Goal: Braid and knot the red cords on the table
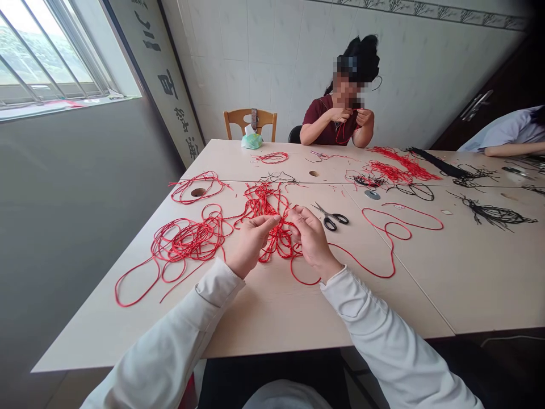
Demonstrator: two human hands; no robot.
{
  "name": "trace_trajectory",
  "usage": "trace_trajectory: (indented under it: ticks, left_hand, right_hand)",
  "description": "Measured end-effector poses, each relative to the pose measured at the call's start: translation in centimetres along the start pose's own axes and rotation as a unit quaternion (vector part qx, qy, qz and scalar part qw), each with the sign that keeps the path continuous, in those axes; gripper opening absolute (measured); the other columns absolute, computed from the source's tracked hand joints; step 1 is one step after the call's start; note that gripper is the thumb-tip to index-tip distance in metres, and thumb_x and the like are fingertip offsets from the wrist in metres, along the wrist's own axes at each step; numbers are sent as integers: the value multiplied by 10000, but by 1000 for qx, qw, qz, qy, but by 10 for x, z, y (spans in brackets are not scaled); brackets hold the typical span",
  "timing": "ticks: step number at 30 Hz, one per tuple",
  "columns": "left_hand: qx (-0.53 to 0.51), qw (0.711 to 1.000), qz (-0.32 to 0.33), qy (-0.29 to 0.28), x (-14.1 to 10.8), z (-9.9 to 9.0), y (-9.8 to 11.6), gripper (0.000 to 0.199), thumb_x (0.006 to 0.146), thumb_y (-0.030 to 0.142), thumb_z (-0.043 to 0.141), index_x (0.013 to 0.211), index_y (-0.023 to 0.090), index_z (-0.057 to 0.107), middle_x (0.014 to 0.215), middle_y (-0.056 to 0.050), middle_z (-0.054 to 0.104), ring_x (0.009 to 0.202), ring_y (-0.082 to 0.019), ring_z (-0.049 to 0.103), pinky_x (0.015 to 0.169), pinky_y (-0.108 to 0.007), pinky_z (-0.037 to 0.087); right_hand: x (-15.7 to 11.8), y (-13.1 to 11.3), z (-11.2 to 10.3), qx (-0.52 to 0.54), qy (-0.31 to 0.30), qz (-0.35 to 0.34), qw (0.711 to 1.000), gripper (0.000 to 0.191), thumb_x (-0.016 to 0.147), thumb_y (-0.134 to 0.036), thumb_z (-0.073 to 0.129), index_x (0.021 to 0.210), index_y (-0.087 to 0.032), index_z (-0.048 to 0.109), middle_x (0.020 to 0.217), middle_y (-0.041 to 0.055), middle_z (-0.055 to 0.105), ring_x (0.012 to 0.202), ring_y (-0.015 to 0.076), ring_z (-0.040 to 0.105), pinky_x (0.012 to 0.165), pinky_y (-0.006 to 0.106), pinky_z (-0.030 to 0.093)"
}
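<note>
My left hand [256, 238] is closed, thumb and forefinger pinched on red cord in front of my body. Close beside it, my right hand [310, 237] pinches red cord too, its fingers curled. Under and behind both hands lies a heap of knotted red cord [263, 199], partly covered by them. From near my right hand a single red cord [385, 276] runs in loops to the right across the table. A loose coil of smooth red cord [187, 241] lies left of my left hand. Black-handled scissors [331, 218] rest open just beyond my right hand.
The pale table [264, 318] has a round hole [314, 174] and a grey disc [372, 195]. Red bundles [392, 170] and black cord bundles [496, 213] lie right. Across sits a person [327, 122] holding red cord; another person's arm [515, 149] shows at far right.
</note>
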State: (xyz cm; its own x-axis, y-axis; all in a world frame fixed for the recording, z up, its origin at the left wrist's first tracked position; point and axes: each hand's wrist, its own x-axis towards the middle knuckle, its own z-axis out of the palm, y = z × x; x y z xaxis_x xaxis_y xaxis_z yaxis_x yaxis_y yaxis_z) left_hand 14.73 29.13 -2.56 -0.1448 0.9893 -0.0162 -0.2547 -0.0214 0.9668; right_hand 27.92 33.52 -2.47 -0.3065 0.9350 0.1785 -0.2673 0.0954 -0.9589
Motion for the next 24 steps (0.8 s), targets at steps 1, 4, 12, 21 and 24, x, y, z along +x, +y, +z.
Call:
trace_trajectory:
  ticks: [1, 4, 12, 21, 24]
  left_hand:
    - [7, 1000, 1, 3, 0, 0, 0, 355, 710, 471, 743, 723, 158, 575, 531, 91, 209, 465, -53, 137, 430, -232, 91]
    - [10, 1000, -1, -7, 0, 1, 0, 362, 722, 476, 737, 728, 158, 565, 543, 89, 221, 468, -51, 134, 428, -235, 85]
    - [-18, 994, -54, -94, -2, 3, 2, 335, 761, 467, 707, 804, 161, 577, 532, 102, 189, 439, -43, 122, 411, -208, 92]
    - [-83, 990, -71, -92, -3, 7, 3, 333, 732, 402, 744, 923, 157, 624, 529, 111, 181, 427, -37, 133, 406, -183, 106]
    - [-65, 992, -54, -97, -3, 4, 0, 301, 741, 417, 736, 823, 159, 605, 526, 104, 196, 437, -39, 136, 404, -185, 116]
  right_hand:
    - [0, -1, 0, -10, -12, 2, 1000, 326, 742, -480, 698, 730, -210, 516, 564, -81, 353, 464, 58, 276, 417, 208, 223]
    - [0, -1, -1, -20, -3, -18, 1000, 318, 743, -443, 712, 690, -204, 509, 555, -84, 332, 465, 57, 237, 430, 213, 226]
    - [5, 6, -7, 10, 37, -35, 999, 277, 780, -428, 666, 740, -224, 484, 582, -68, 476, 495, 72, 402, 441, 187, 280]
    - [7, 2, -12, -54, 43, -79, 994, 247, 834, -434, 618, 773, -232, 489, 582, -65, 494, 485, 77, 417, 443, 192, 303]
    - [6, 1, -13, -96, 22, -103, 990, 228, 861, -429, 597, 790, -231, 509, 594, -65, 440, 511, 83, 393, 472, 202, 311]
